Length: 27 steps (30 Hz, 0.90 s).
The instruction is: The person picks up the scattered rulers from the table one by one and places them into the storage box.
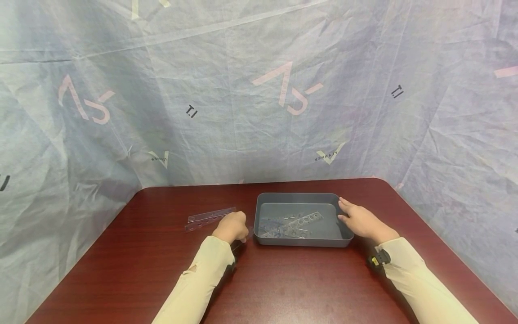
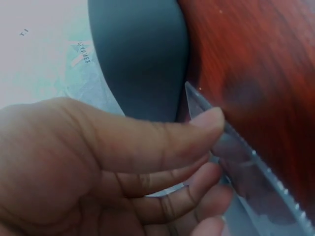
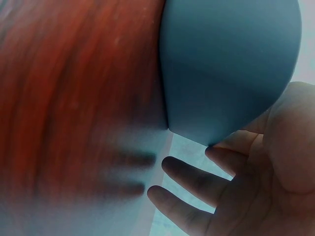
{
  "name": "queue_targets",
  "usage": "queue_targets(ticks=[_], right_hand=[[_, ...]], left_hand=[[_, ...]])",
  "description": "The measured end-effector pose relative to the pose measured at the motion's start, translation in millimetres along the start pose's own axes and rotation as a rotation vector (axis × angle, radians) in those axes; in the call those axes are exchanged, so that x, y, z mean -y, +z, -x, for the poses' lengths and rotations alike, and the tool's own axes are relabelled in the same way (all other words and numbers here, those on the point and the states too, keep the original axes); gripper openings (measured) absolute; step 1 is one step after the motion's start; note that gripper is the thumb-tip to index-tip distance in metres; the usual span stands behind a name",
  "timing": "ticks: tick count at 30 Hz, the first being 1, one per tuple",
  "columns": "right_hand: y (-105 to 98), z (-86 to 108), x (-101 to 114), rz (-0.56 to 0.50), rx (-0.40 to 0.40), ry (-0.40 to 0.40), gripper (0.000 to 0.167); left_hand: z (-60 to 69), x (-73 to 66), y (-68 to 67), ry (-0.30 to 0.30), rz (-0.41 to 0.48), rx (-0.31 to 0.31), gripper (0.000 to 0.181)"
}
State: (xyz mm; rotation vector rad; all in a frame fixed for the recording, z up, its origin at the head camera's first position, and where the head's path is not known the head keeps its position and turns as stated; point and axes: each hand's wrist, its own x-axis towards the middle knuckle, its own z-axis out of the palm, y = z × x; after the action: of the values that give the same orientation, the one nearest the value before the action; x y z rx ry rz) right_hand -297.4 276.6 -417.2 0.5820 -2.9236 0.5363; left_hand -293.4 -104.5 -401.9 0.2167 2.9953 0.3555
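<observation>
My left hand is just left of the tray, thumb and fingers pinching a clear plastic ruler with a notched edge. The ruler stands on edge in the left wrist view, its near end cut off by the frame. A grey tray holds several clear plastic pieces, among them a ruler with round holes. At the tray's right side, my right hand touches the rim with fairly straight, spread fingers. Its thumb is largely hidden behind the tray in the right wrist view.
Two clear strips lie on the dark red table left of the tray, partly behind my left hand. A pale printed cloth hangs behind the table and along both sides.
</observation>
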Motion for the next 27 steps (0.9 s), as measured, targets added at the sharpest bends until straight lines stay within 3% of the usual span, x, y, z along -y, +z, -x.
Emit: queue_targets(ticks=[8,17,27], right_hand=[[0.1,-0.2,0.2,-0.005,0.001,0.006,0.055],[0.2,0.7,0.1,-0.011,0.0,0.001,0.055],[0.7,1.3,-0.9,-0.014,0.004,0.0,0.056]], left_hand=[[3.9,-1.4,-2.3,-0.004,-0.003,0.032,0.013],[8.0,-3.2,-3.7,0.083,-0.128,0.021,0.009],[4.1,1.2,-3.3,0.039,-0.073,0.093,0.015]])
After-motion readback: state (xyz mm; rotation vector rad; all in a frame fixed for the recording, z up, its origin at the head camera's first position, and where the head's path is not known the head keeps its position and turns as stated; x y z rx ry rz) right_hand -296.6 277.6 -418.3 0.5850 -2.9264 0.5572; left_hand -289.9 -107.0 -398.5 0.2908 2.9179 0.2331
